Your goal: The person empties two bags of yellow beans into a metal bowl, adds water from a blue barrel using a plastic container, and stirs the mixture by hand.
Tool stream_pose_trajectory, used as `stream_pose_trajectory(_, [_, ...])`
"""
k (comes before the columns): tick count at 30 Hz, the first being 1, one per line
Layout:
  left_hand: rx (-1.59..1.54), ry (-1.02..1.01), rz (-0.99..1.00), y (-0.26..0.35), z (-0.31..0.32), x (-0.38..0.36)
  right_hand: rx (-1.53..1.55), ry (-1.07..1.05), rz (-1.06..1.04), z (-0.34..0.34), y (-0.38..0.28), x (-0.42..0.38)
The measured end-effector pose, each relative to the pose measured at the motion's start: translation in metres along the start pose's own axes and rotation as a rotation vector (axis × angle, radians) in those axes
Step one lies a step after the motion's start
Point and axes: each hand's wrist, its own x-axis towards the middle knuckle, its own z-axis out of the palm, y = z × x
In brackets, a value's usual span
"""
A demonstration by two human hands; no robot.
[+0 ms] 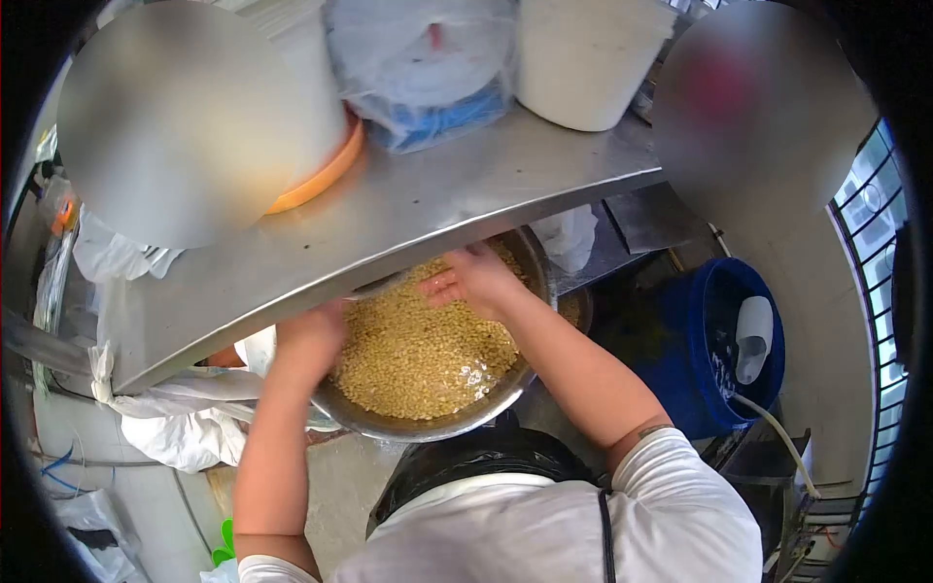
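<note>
A wide metal bowl (428, 429) full of small pale-yellow beans (418, 355) sits in front of my body, its far side partly under the edge of the steel counter. Wet glints shine on the beans near the right side of the bowl. My right hand (478, 280) is over the far part of the beans, fingers stretched out and apart, holding nothing. At the bowl's left side, my left hand (313, 335) is blurred by motion and its fingers are hidden.
The steel counter (418, 199) overhangs the bowl, carrying a white bucket (588, 63), a plastic-wrapped bundle (423, 68) and an orange rim (326, 175). On the right stands a blue barrel (695, 360) with a white scoop (753, 335) and a hose (777, 437). White bags (185, 439) lie lower left.
</note>
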Motion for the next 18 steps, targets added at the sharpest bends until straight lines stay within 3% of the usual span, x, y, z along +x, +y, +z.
stream_pose_trajectory(1, [-0.314,-0.098,-0.097,0.032,0.005,0.006,0.146,0.133,-0.058,-0.011,-0.001,-0.009])
stream_pose_trajectory(3, [0.019,-0.075,0.391,0.069,0.024,0.013,0.421,0.290,-0.086,-0.052,0.001,-0.017])
stream_pose_trajectory(4, [0.021,-0.076,0.391,0.089,0.027,0.015,0.356,0.501,-0.070,-0.074,0.003,-0.021])
stream_pose_trajectory(6, [-0.058,0.058,0.400,0.126,0.023,0.017,0.402,0.597,-0.163,-0.121,-0.003,-0.041])
stream_pose_trajectory(10, [-0.108,0.056,0.266,0.109,0.032,0.000,0.484,0.752,-0.308,-0.287,0.023,-0.013])
stream_pose_trajectory(13, [-0.160,0.076,0.058,0.062,0.051,-0.032,0.557,0.871,-0.352,-0.350,0.013,-0.003])
stream_pose_trajectory(17, [-0.027,0.342,-0.118,0.009,0.045,-0.080,0.693,0.770,-0.144,-0.359,0.041,0.015])
stream_pose_trajectory(18, [-0.034,0.419,-0.185,-0.005,0.040,-0.091,0.628,0.623,-0.166,-0.357,0.061,0.014])
